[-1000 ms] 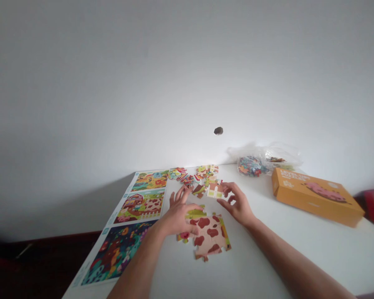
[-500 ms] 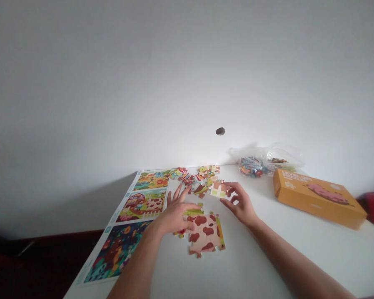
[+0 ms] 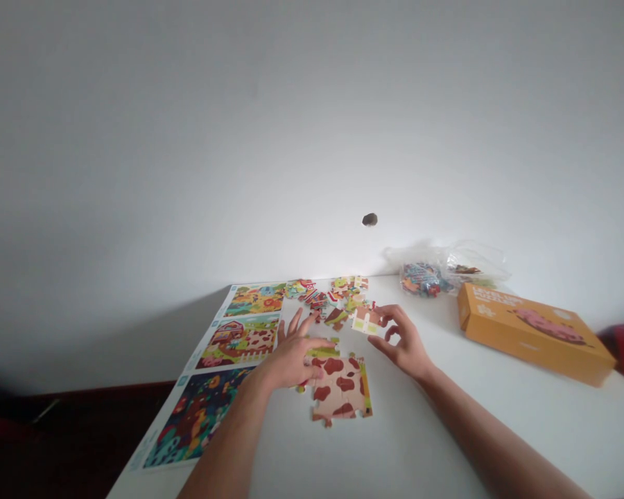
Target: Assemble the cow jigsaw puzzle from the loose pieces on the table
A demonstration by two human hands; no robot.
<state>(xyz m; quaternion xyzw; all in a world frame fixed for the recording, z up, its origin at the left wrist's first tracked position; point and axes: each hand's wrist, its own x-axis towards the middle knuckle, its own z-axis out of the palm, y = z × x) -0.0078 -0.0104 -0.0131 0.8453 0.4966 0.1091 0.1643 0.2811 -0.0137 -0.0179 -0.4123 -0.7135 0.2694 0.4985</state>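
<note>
My right hand [image 3: 403,341] pinches a puzzle piece [image 3: 365,321] with a white fence on green and brown, lifted a little off the table. Fingers spread, my left hand [image 3: 294,353] lies over the left edge of a joined puzzle section [image 3: 340,389] printed with brown cow patches. Its thumb rests on that section and partly hides the green and red pieces beside it. Behind both hands is a heap of loose puzzle pieces [image 3: 318,299], some overlapping.
A printed picture sheet [image 3: 188,375] with three scenes lies along the table's left side. At the right is an orange puzzle box [image 3: 535,333]. Clear plastic bags of pieces [image 3: 421,278] rest against the wall behind it. The wall [image 3: 312,138] has a small hole.
The cow-patch section has shifted slightly to the left and away from me under my left hand. My right hand keeps the fence piece in nearly the same spot.
</note>
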